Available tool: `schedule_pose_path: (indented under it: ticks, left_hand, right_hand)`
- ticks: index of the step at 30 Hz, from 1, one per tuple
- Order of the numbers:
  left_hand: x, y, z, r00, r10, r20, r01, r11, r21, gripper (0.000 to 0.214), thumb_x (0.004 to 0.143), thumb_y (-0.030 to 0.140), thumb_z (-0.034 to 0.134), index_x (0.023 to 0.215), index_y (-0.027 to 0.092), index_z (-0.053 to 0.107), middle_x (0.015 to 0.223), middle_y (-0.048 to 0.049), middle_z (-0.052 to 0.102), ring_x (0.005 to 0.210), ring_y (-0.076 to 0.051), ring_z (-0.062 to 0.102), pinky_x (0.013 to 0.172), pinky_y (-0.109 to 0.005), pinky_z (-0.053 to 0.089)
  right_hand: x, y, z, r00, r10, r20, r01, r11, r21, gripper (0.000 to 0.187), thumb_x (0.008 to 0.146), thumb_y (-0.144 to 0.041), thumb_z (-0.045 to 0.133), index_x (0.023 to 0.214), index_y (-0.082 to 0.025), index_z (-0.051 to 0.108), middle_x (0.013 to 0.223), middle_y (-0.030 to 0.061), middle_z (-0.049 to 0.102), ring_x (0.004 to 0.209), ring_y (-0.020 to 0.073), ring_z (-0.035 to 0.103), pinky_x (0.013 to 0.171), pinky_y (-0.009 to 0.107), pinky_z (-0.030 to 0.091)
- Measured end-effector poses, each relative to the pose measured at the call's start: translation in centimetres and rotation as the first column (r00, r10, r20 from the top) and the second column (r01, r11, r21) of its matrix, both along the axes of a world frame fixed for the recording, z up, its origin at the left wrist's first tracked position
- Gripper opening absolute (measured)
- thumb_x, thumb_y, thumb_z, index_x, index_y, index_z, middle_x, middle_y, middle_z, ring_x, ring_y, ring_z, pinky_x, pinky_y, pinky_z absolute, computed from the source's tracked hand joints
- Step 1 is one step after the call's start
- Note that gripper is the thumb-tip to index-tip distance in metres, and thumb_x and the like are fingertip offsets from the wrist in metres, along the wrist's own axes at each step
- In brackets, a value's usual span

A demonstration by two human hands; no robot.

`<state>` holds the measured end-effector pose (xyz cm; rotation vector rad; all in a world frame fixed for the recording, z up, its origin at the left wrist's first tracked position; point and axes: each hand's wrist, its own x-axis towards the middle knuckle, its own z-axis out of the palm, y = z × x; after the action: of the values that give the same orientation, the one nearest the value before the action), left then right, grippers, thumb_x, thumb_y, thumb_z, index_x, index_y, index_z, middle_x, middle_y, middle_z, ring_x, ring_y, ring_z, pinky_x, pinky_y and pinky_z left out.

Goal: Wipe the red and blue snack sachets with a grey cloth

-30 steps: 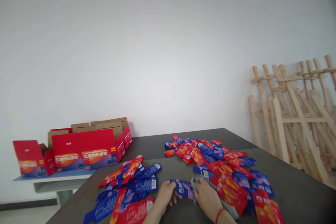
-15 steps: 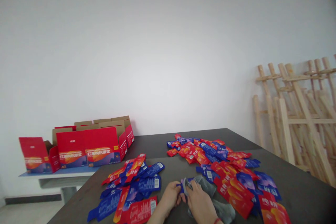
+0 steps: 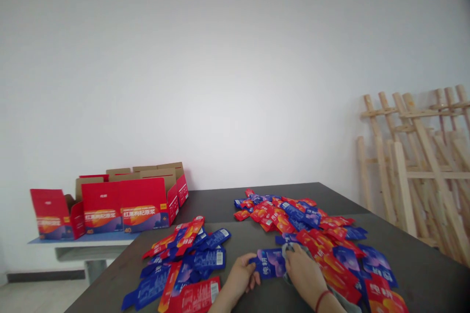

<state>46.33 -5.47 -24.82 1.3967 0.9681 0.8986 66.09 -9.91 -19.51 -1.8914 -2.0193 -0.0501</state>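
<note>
A blue printed pouch (image 3: pixel 270 263) lies sideways between my hands, low over the table. My left hand (image 3: pixel 242 275) pinches its left end between thumb and fingers. At the pouch's right end my right hand (image 3: pixel 303 269) is closed on a grey cloth (image 3: pixel 288 249), which touches the pouch there. More of the cloth trails under my right forearm. To the left lies a pile of red and blue pouches (image 3: pixel 183 259). A larger pile of red and blue pouches (image 3: pixel 319 244) spreads on the right, partly hidden by my right hand.
The dark table (image 3: pixel 235 237) carries both piles. Open red cardboard boxes (image 3: pixel 143 205) stand on a low bench (image 3: pixel 97 242) at the left. Wooden frames (image 3: pixel 414 171) lean against the white wall at the right.
My right hand has slid rightwards with the cloth, uncovering the front of the blue pouch. My left hand keeps its pinch on the left end.
</note>
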Motion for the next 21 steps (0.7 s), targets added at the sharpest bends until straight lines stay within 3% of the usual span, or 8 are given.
schedule_pose_path:
  ticks: [5, 9, 12, 16, 21]
  left_hand:
    - [0.1, 0.1, 0.2, 1.0, -0.015, 0.017, 0.015, 1.0, 0.006, 0.045, 0.067, 0.049, 0.047, 0.088, 0.011, 0.06, 0.045, 0.0026, 0.057, 0.029, -0.007, 0.037, 0.034, -0.02, 0.017]
    - [-0.2, 0.2, 0.4, 0.999, -0.036, 0.01, 0.036, 0.999, -0.003, 0.035, 0.066, 0.043, 0.045, 0.074, 0.012, 0.061, 0.039, 0.0028, 0.053, 0.027, -0.007, 0.034, 0.033, -0.021, 0.017]
    - [-0.2, 0.3, 0.2, 1.0, -0.025, 0.018, 0.025, 0.999, -0.021, 0.03, 0.062, 0.04, 0.044, 0.068, 0.015, 0.057, 0.037, 0.0032, 0.052, 0.025, -0.007, 0.031, 0.032, -0.021, 0.016]
    - [-0.2, 0.4, -0.1, 0.999, -0.017, 0.028, 0.019, 0.999, -0.042, 0.029, 0.06, 0.041, 0.044, 0.069, 0.016, 0.055, 0.038, 0.0038, 0.052, 0.025, -0.006, 0.028, 0.033, -0.021, 0.015]
    - [-0.8, 0.8, 0.5, 0.999, 0.04, -0.037, -0.039, 0.999, 0.023, 0.043, 0.066, 0.045, 0.043, 0.092, 0.013, 0.059, 0.047, 0.0032, 0.056, 0.031, -0.009, 0.039, 0.036, -0.02, 0.019]
  right_hand:
    - [-3.9, -1.0, 0.1, 0.982, 0.183, -0.05, -0.175, 0.975, 0.134, 0.038, 0.084, -0.016, 0.038, 0.116, -0.022, 0.058, 0.117, 0.0087, 0.056, 0.108, 0.0191, 0.052, 0.089, 0.026, 0.042]
    - [-6.4, -1.0, -1.8, 0.957, 0.29, -0.015, -0.288, 0.954, 0.083, 0.044, 0.08, -0.01, 0.039, 0.118, -0.022, 0.056, 0.116, 0.0076, 0.056, 0.103, 0.0193, 0.054, 0.085, 0.025, 0.043]
    - [-6.1, -0.4, -2.4, 0.975, 0.223, 0.015, -0.224, 0.973, 0.062, 0.044, 0.081, -0.01, 0.039, 0.119, -0.021, 0.056, 0.117, 0.0089, 0.056, 0.106, 0.0211, 0.053, 0.084, 0.027, 0.044]
    - [-3.5, 0.8, -2.1, 0.995, 0.092, 0.031, -0.092, 0.996, 0.018, 0.037, 0.082, -0.011, 0.039, 0.111, -0.016, 0.061, 0.116, 0.0132, 0.057, 0.107, 0.022, 0.054, 0.087, 0.029, 0.042]
    - [0.3, 1.9, -1.6, 0.998, -0.022, -0.064, 0.016, 0.996, -0.092, 0.028, 0.083, -0.015, 0.039, 0.089, -0.012, 0.066, 0.108, 0.0157, 0.061, 0.085, 0.0197, 0.063, 0.075, 0.03, 0.045]
